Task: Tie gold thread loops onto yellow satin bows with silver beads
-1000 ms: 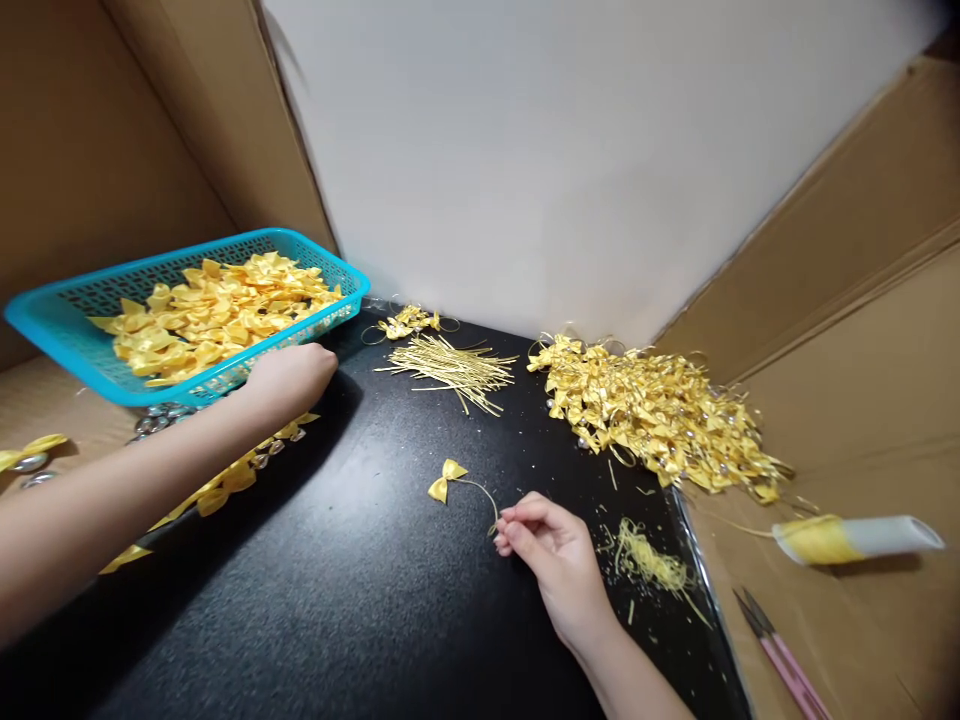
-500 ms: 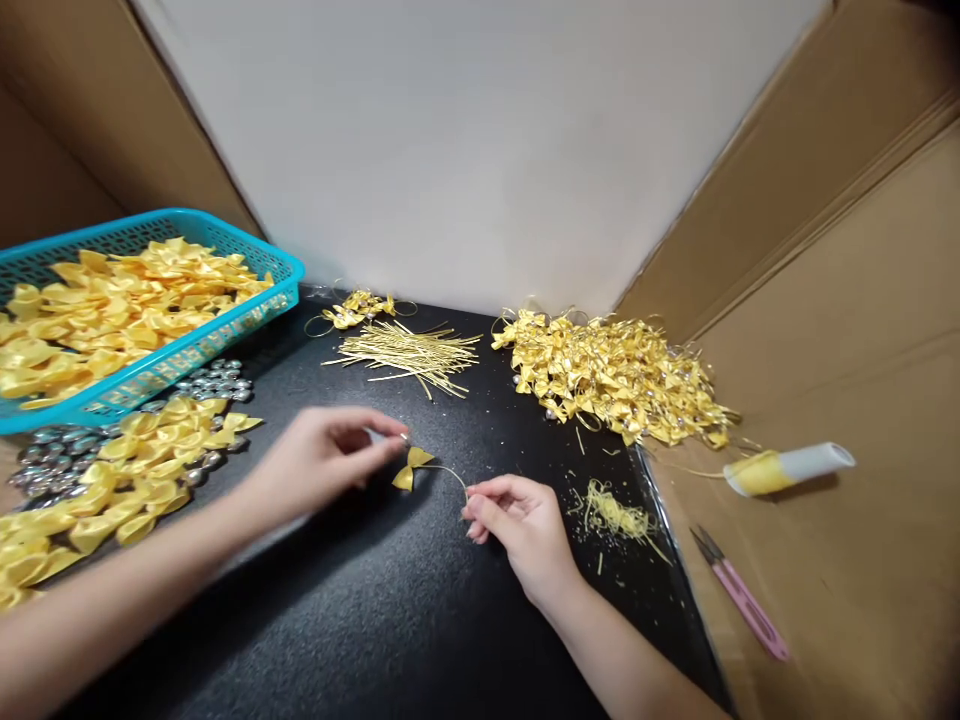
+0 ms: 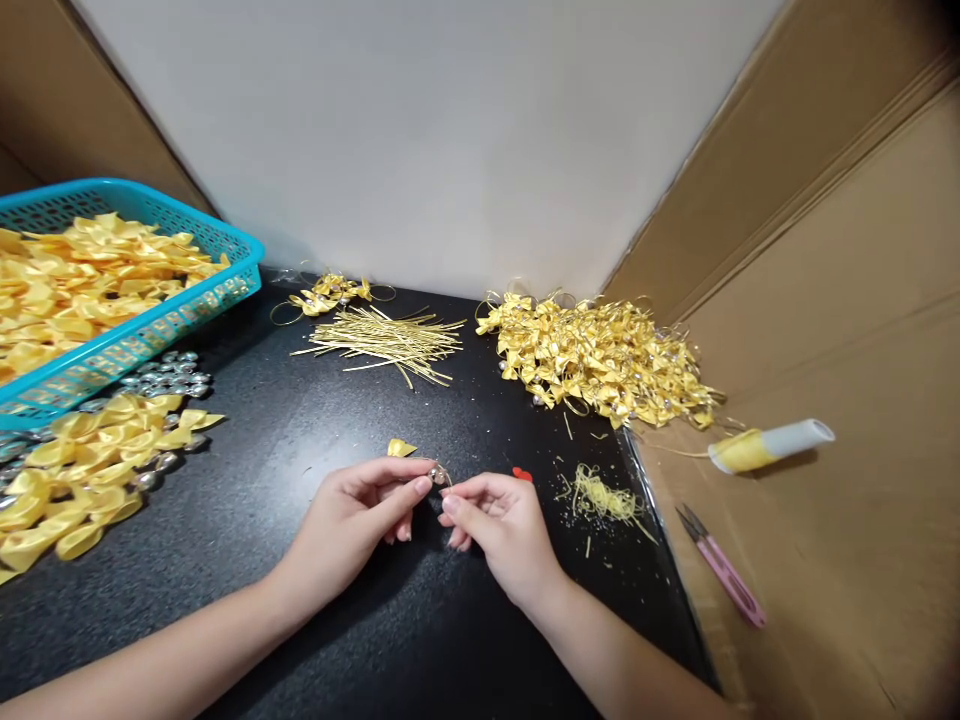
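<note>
Between the thumb and index finger of my left hand (image 3: 367, 505) is a small shiny silver bead (image 3: 436, 474). My right hand (image 3: 499, 525) pinches a thin gold cord (image 3: 447, 480) close beside the bead. The fingertips of both hands almost meet over the black table (image 3: 315, 630). A yellow ribbon bow (image 3: 400, 448) shows just beyond my left fingers, partly hidden by them. A small red piece (image 3: 521, 474) peeks out behind my right hand; its kind cannot be made out.
Cut gold cords (image 3: 386, 340) lie at the back, beside a big pile of finished bows (image 3: 600, 360). Left are a blue basket (image 3: 251, 262), loose bows (image 3: 97, 460) and silver beads (image 3: 169, 375). Right are thread scraps (image 3: 604, 497), pink snips (image 3: 727, 575) and a cord tube (image 3: 772, 445).
My left hand has moved right and down with the silver bead, to my right fingertips. The bow is now partly covered by that hand. The whole view has shifted slightly.
</note>
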A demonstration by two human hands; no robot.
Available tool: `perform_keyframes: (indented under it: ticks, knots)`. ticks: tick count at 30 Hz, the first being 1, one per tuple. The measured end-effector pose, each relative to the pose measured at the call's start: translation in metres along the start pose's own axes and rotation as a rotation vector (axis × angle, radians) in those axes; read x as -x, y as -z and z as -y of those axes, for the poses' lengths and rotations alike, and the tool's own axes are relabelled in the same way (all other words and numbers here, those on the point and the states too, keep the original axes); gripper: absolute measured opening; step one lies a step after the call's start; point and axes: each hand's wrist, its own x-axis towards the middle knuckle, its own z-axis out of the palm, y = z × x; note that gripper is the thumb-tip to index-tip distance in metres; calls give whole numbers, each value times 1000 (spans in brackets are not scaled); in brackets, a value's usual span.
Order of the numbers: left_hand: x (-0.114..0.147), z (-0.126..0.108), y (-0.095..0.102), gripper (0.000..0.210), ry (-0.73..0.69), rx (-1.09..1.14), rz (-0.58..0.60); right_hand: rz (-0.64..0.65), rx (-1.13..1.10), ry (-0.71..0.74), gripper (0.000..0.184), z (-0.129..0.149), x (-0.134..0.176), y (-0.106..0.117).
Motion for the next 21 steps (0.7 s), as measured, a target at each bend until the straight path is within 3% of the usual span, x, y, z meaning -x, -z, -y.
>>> perform_keyframes:
  ticks: [9,16,21]
  knots:
    - [4,0,2,17,-106,-45,48,18,9,-14,29,1,1,0]
    - [-2,-2,4,19,-107,140,99,9,2,-21,30,6,1,-2]
    - [-8,-5,8,12,-106,-20,251,18,19,-31,27,8,2,-3]
